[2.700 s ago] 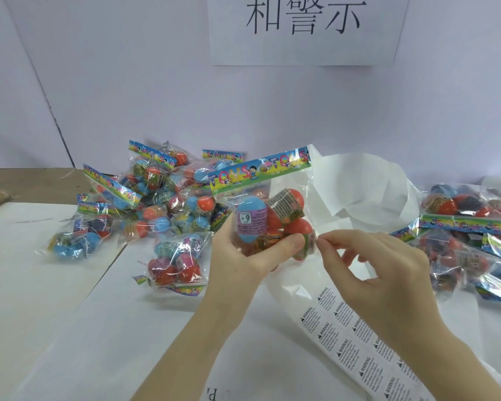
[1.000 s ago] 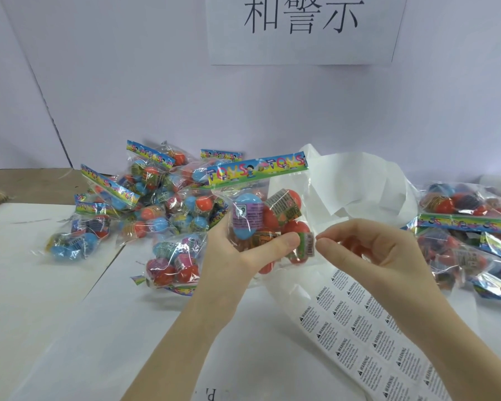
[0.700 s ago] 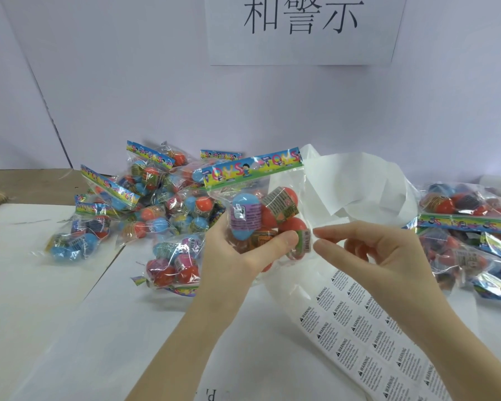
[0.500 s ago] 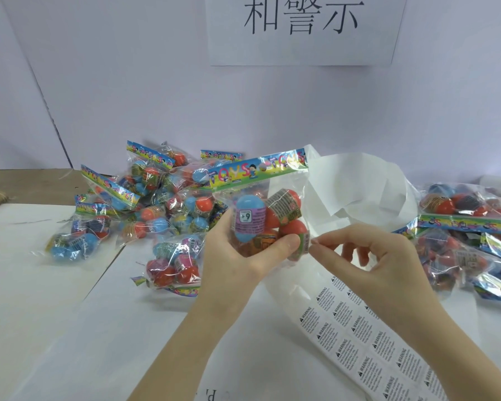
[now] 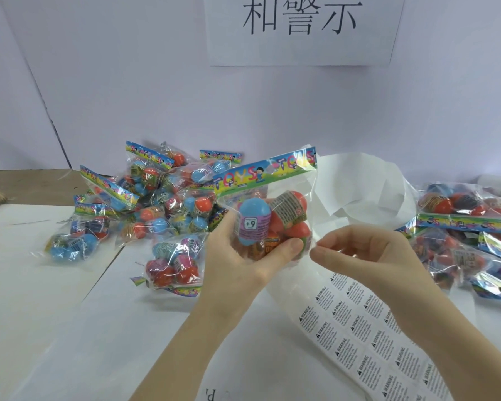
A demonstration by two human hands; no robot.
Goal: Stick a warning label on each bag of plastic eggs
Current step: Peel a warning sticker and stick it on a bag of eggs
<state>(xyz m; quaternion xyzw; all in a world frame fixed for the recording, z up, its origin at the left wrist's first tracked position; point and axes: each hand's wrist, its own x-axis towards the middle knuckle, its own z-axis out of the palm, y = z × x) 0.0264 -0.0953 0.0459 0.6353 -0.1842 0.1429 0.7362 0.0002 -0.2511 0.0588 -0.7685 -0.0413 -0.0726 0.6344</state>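
Observation:
My left hand (image 5: pixel 237 270) holds up a clear bag of plastic eggs (image 5: pixel 272 221) with a colourful "TOYS" header, thumb across its lower front. Blue and orange eggs show inside. My right hand (image 5: pixel 368 256) is just to its right, thumb and forefinger pinched at the bag's clear right edge; I see no label between the fingertips. A white sheet of small black-printed warning labels (image 5: pixel 359 322) lies on the table under my right wrist and runs toward the near right corner.
A pile of egg bags (image 5: pixel 156 209) lies at the back left, with one bag (image 5: pixel 174 267) nearer to me. More bags (image 5: pixel 469 233) lie at the right. Curled white backing paper (image 5: pixel 359 186) stands behind the held bag. A paper sign (image 5: pixel 301 27) hangs on the wall.
My right hand pressed a fingertip against the bag's right side and has now drawn back slightly to a pinch at its edge. The left hand tilted the bag a little.

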